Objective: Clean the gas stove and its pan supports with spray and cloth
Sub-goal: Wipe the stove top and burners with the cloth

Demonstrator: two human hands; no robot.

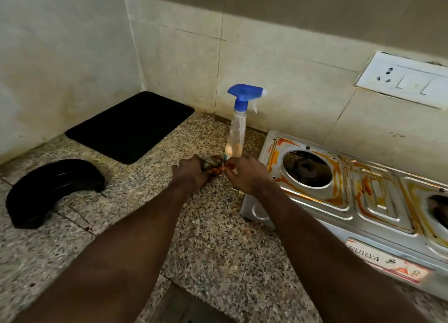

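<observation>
Speckled granite counter (213, 237); left hand (191, 174) and right hand (244, 174) grip a stained cloth (210, 163) in curled fingers (230, 168); soiled gas stove (378, 201) just rightward, nearest the right hand.

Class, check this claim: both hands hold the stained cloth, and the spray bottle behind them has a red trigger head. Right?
One detail is wrong: the head view shows the spray bottle has a blue trigger head, not red. The left hand and right hand do hold the stained cloth in front of it.
</observation>
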